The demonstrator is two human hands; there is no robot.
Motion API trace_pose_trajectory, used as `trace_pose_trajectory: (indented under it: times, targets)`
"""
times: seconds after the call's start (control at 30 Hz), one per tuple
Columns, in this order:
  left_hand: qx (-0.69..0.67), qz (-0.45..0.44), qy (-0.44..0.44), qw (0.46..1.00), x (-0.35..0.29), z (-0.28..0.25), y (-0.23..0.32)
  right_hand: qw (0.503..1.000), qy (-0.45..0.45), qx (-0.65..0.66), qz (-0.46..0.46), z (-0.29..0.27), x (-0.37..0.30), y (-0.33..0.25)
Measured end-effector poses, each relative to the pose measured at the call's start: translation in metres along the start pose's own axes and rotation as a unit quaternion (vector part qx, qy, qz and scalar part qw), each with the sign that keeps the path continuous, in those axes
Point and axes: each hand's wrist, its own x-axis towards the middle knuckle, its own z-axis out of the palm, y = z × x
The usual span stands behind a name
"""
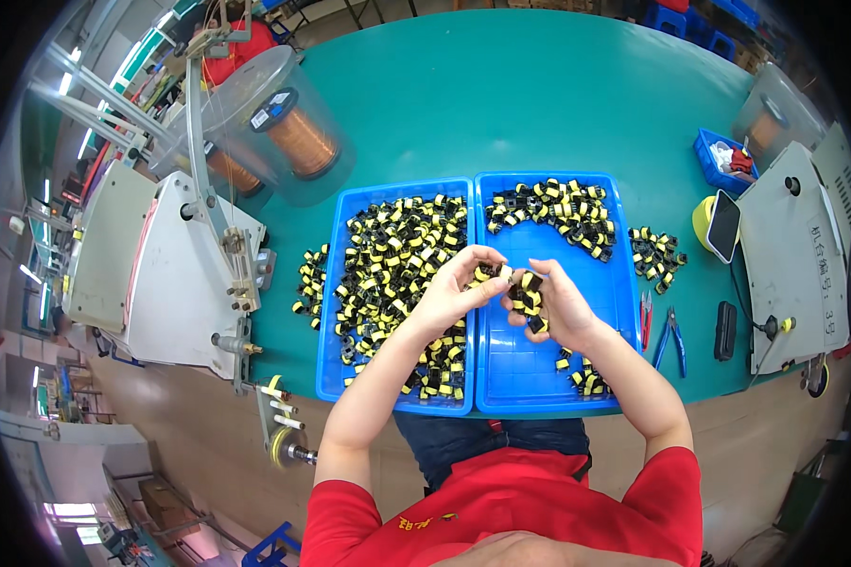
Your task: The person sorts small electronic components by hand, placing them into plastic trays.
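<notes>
In the head view, a yellow-taped bobbin (483, 273) is pinched between the thumb and fingers of the left hand (463, 283); a bobbin cluster (529, 300) is cupped in the half-curled right hand (560, 307), strung roughly from far to near; the pinched bobbin is held just left of the cluster, its own long axis too small to be told; the right tray's (515, 378) left edge lies below, the left hand being nearer the left tray (328, 321), where a bobbin heap (388, 255) is piled; both trays are set along the near edge of the desk (444, 94).
</notes>
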Motion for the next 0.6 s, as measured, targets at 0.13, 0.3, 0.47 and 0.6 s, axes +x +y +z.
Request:
trace_pose_trajectory:
  times: [0.13,0.3,0.47,0.6]
  targets:
    - [-0.169,-0.029,-0.008,0.985,0.002,-0.01,-0.007,0.999,-0.04,0.005,-0.006,0.004,-0.002,-0.002]
    - [-0.219,-0.062,-0.012,0.974,0.003,-0.01,0.0,1.0,-0.023,-0.013,0.006,0.0,0.002,0.001]
    - [-0.251,-0.086,-0.048,0.963,0.006,-0.015,-0.007,0.999,-0.001,-0.039,0.012,0.004,0.001,0.002]
    - [-0.284,-0.099,-0.045,0.953,0.007,-0.013,-0.013,0.995,0.012,-0.098,-0.007,0.007,-0.001,0.001]
